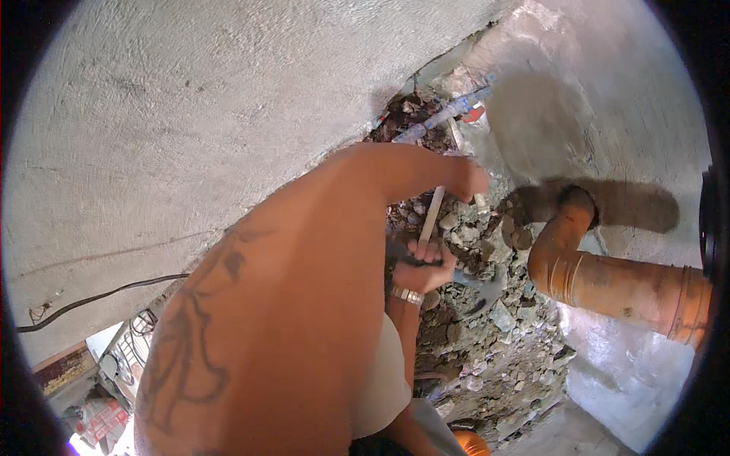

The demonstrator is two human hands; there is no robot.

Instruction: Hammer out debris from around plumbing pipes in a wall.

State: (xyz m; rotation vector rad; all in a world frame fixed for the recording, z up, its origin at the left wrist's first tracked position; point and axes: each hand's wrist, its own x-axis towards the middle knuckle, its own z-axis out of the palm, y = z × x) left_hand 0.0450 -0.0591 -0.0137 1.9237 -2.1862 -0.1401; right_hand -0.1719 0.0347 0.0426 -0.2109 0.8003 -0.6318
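My tattooed left arm crosses the middle of the picture. My left hand (468, 179), partly blurred, is closed around a thin white pipe (455, 135) that shows above and below it. Nearer to me, my right hand (427, 270), with a metal-banded watch (408, 295) at the wrist, is closed around the lower end of a pale stick (432, 216). Something dark shows at its fingers, and a blurred grey-blue shape (485, 289) lies to its right; I cannot make out whether these belong together. Broken stones and soil (498, 365) lie under both hands.
A thick orange pipe (623, 292) bends out of the right wall. A grey-blue pipe (441, 121) runs along the far rubble. Rough plaster wall (190, 114) rises at left, with a black cable (106, 296). Another orange piece (471, 443) shows at the bottom.
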